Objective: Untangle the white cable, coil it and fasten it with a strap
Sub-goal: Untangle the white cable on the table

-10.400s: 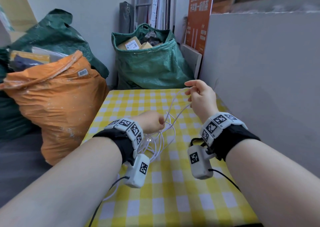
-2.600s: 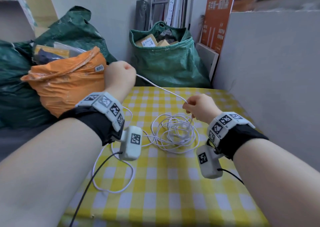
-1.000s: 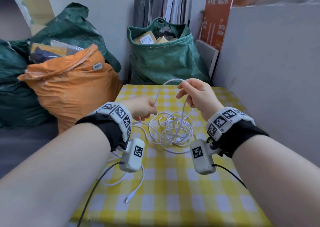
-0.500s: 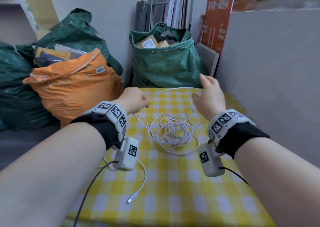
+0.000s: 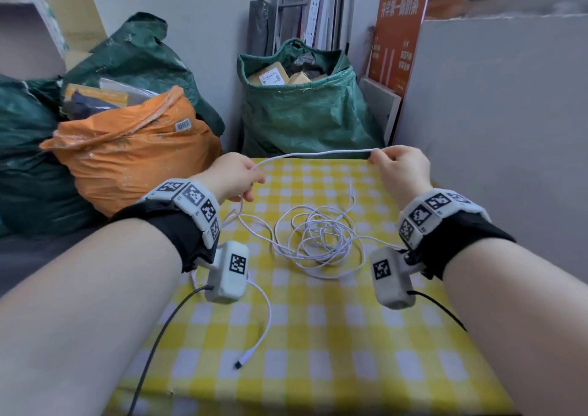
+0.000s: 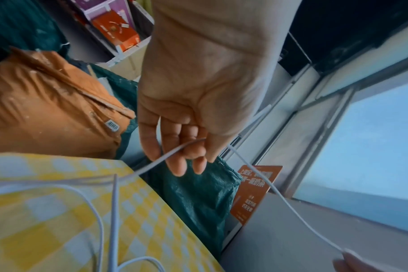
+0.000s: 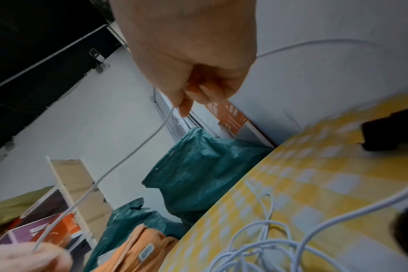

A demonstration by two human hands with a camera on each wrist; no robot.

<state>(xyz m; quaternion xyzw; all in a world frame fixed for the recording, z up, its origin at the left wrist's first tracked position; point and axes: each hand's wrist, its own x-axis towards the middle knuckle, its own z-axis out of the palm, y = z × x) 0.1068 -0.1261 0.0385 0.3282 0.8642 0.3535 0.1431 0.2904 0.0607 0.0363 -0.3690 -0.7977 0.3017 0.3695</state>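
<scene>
A thin white cable [image 5: 318,239] lies in a loose tangle on the yellow checked tablecloth [image 5: 318,336]. One stretch of it [image 5: 311,154] runs taut above the table's far edge between my two hands. My left hand [image 5: 234,177] grips it at the left, fingers curled round it [image 6: 186,147]. My right hand [image 5: 397,164] pinches it at the right [image 7: 182,104]. One cable end with its small plug [image 5: 243,360] lies free near the front left of the cloth. I see no strap in any view.
An orange sack [image 5: 133,148] and dark green sacks [image 5: 305,107] stand close behind and left of the table. A grey board [image 5: 493,129] walls the right side. A dark object [image 7: 389,132] lies on the cloth at the right in the right wrist view.
My hands have moved apart and pulled a length of cable straight between them; half a second ago the right hand's fingers were straight, and now they pinch the cable. The tangle has loosened a little.
</scene>
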